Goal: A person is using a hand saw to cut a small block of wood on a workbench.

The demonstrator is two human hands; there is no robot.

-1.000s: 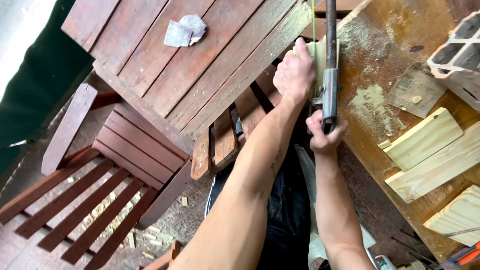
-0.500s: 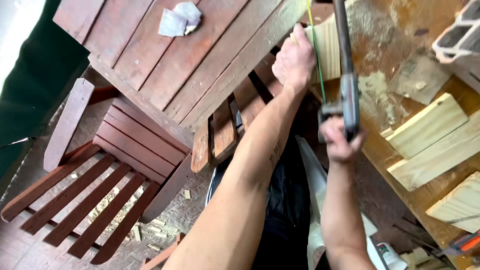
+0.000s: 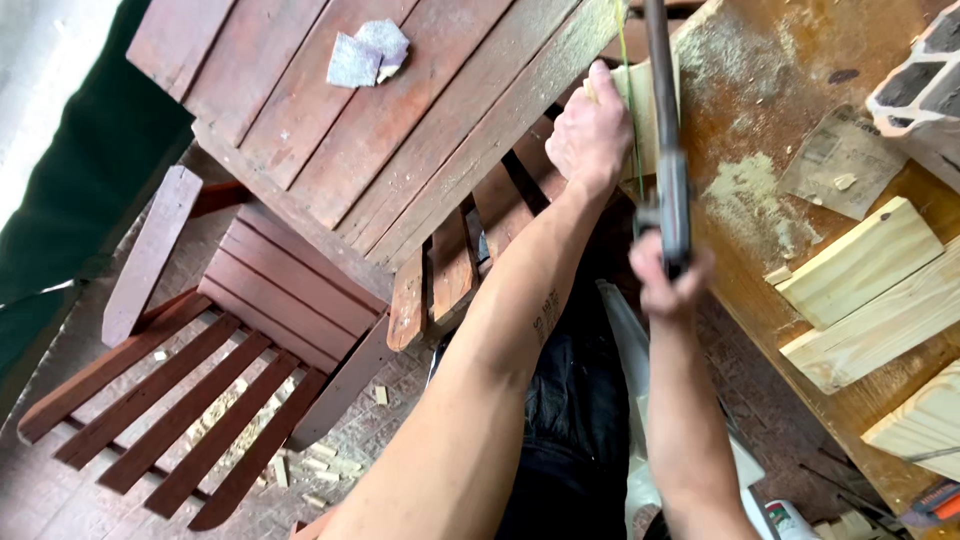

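Observation:
My left hand presses down on a pale wood piece at the edge of a sawdust-covered workbench. My right hand, blurred by motion, grips the dark handle of a hand saw. The saw's long blade runs up across the pale piece, just right of my left hand. A thin green line lies along the wood beside the blade.
A reddish slatted table with two sandpaper scraps stands to the left, and a matching chair sits below it. Pale wood blocks, a sandpaper sheet and a hollow brick lie on the bench. Wood offcuts litter the floor.
My right hand has drawn the saw back toward me, lower in the view. My left hand stays on the pale wood.

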